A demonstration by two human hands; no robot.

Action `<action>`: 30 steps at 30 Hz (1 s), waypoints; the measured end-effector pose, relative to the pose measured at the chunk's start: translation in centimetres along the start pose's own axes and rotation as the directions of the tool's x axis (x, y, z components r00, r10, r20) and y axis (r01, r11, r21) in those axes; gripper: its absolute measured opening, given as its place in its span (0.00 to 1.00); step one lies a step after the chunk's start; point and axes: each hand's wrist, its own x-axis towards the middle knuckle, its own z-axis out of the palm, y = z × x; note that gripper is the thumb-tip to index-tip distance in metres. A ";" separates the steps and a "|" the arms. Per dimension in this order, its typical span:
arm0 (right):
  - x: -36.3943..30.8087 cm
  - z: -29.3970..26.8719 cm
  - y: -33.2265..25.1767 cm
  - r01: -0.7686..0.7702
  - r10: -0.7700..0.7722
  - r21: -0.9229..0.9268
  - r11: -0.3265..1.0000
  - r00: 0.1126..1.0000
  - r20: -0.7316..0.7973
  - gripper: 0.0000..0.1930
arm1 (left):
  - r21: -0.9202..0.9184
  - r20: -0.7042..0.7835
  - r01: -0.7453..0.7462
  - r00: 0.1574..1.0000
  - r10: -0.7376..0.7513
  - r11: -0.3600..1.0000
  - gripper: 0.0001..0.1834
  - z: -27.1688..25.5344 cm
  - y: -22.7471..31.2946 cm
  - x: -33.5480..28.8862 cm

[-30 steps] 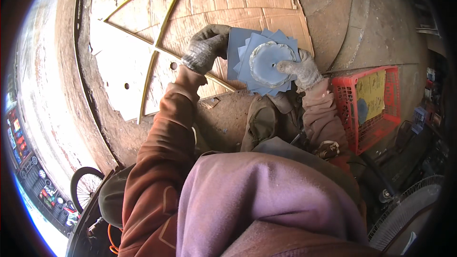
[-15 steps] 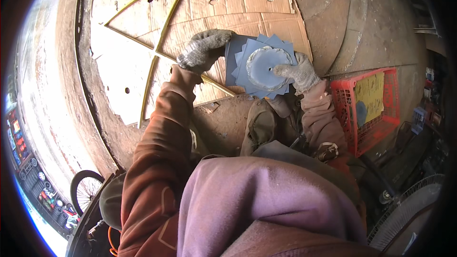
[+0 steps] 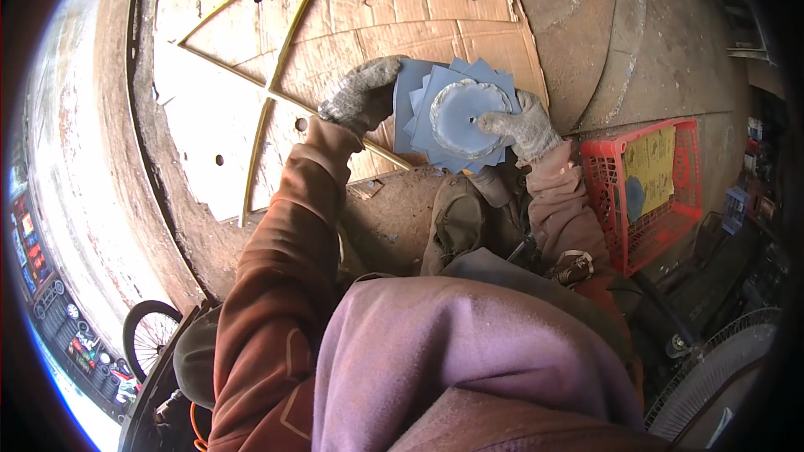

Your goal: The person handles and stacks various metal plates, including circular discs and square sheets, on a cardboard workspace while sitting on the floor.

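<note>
A fanned stack of square blue-grey sheets [image 3: 484, 73] is held up over the cardboard's near edge. On top sits a round blue-grey disc [image 3: 456, 121] with a ragged whitish rim and a small centre hole. My right hand [image 3: 529, 124], in a grey knit glove, grips the stack from the right. Its thumb presses on the disc near the hole, while the other fingers are hidden underneath. My gloved left hand [image 3: 362, 94] is closed at the left edge of the leftmost sheet [image 3: 405, 88]; its fingertips are partly hidden behind that sheet.
Flat cardboard [image 3: 402, 38] with holes lies ahead, with thin yellowish rods [image 3: 266, 109] joined in a crossing frame on it. At the right stands a red plastic crate [image 3: 605, 201] holding a yellow sheet [image 3: 649, 169]. A bicycle wheel [image 3: 152, 336] is at lower left, a wire fan guard [image 3: 720, 368] at lower right.
My left hand has shifted slightly left, and the leftmost sheet has tilted so that its face looks lighter. The right hand keeps nearly the same grip on the stack and disc.
</note>
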 end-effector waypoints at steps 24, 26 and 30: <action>0.1 0.4 0.0 -0.001 0.001 0.040 0.999 1.000 -0.008 0.18 | 0.325 -0.219 -0.111 0.957 0.189 0.939 0.09 1.0 -0.5 0.1; 0.2 0.3 0.3 0.002 -0.002 0.052 0.999 1.000 -0.004 0.18 | 0.352 -0.208 -0.193 0.938 0.277 0.916 0.05 1.5 -0.7 -0.1; 0.2 0.3 0.3 0.004 -0.003 0.052 0.999 1.000 -0.013 0.19 | 0.580 -0.171 -0.221 0.908 0.383 0.784 0.07 4.1 0.2 -1.0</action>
